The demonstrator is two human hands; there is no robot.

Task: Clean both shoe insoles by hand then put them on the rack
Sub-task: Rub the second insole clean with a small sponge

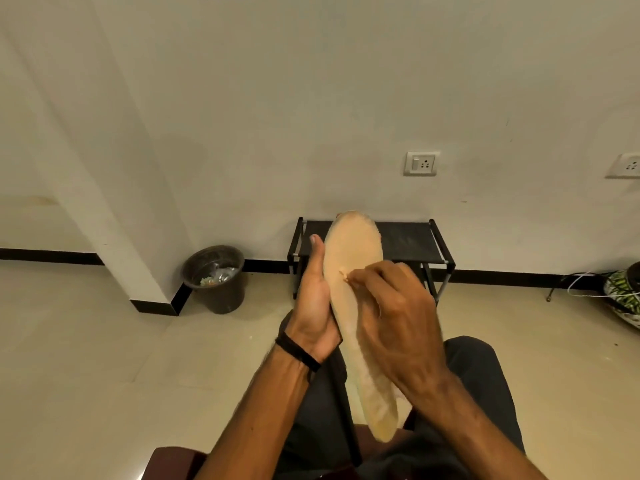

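A pale tan shoe insole (pixel 353 258) stands almost upright over my lap, toe end up. My left hand (pixel 313 303) grips its left edge, thumb stretched up along the side. My right hand (pixel 394 317) lies over the insole's middle, fingertips pinched on a small speck on its surface. A second insole seems to lie behind the first, only its top rim (pixel 349 213) showing. The black rack (pixel 408 242) stands against the wall behind the insole, its top shelf bare.
A dark bin (pixel 216 278) with rubbish stands left of the rack by a white pillar (pixel 104 202). A sneaker (pixel 623 292) and a white cable lie at the far right. My dark-trousered legs (pixel 485 382) and a maroon seat edge (pixel 173 462) are below.
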